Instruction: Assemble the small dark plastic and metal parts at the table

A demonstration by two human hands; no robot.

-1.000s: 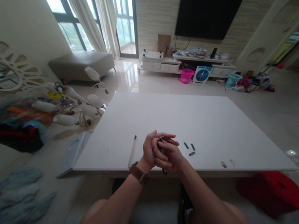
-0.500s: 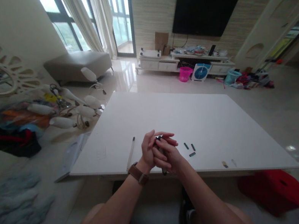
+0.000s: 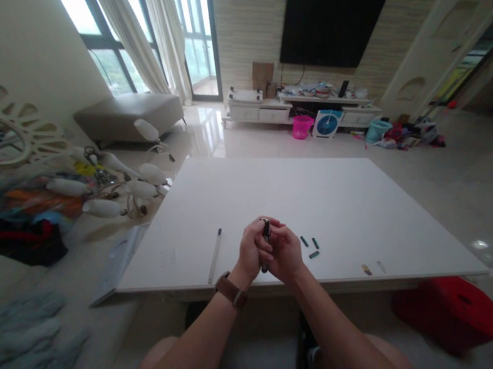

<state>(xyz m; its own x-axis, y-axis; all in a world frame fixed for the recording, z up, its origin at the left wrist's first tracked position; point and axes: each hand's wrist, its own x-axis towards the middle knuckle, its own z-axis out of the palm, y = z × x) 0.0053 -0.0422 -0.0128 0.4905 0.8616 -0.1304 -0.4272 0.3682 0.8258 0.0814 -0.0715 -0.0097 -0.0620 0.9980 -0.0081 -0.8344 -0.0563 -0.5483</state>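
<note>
Both my hands meet over the near edge of the white table [image 3: 305,193]. My left hand [image 3: 251,250], with a brown watch on its wrist, and my right hand [image 3: 284,251] are closed together round a thin dark pen [image 3: 265,232] that stands nearly upright between them. Its upper end pokes out above my fingers and its lower end shows below them. Three small dark green pieces [image 3: 311,245] lie on the table just right of my right hand. A slim pale rod [image 3: 214,255] lies on the table left of my left hand.
Two tiny bits [image 3: 372,267] lie near the table's front right edge. A red stool [image 3: 445,311] stands on the floor at right. A white chandelier [image 3: 122,181] and bright clutter lie at left, a notebook [image 3: 115,265] beside the table.
My fingers were stretched and interlaced over the pen; now they are curled tighter round it and the pen stands more upright. The camera has shifted slightly.
</note>
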